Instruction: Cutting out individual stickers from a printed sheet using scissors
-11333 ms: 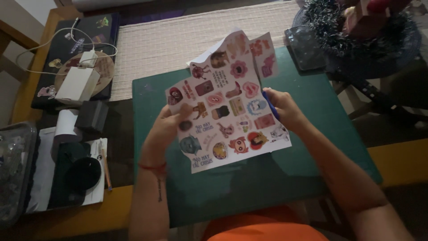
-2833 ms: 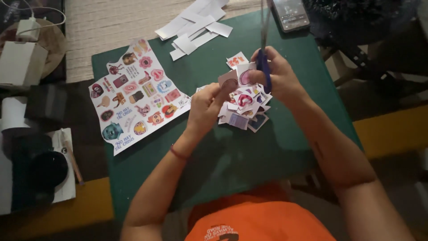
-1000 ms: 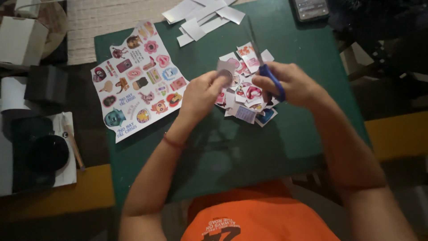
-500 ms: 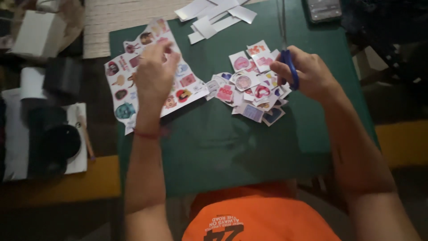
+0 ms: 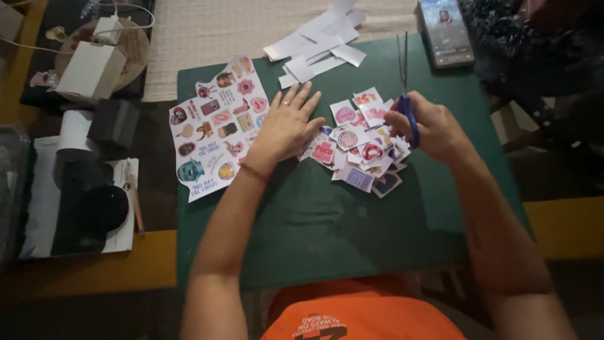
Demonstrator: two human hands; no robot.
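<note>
Green cutting mat (image 5: 327, 239) covers the table. Left hand (image 5: 286, 126) lies flat, fingers spread, on the right edge of the sticker sheet (image 5: 217, 129), gripping nothing. Right hand (image 5: 431, 129) is closed around blue-handled scissors (image 5: 406, 82), blades together and pointing away from the person. Pile of cut stickers (image 5: 362, 145) sits between the hands. White paper offcuts (image 5: 318, 47) lie at the mat's far edge, phone (image 5: 445, 31) just right of them.

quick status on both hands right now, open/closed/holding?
Left hand: open, flat, fingers spread, resting on the edge of the sticker sheet; holds nothing.
Right hand: closed on the blue-handled scissors, blades pointing away.
</note>
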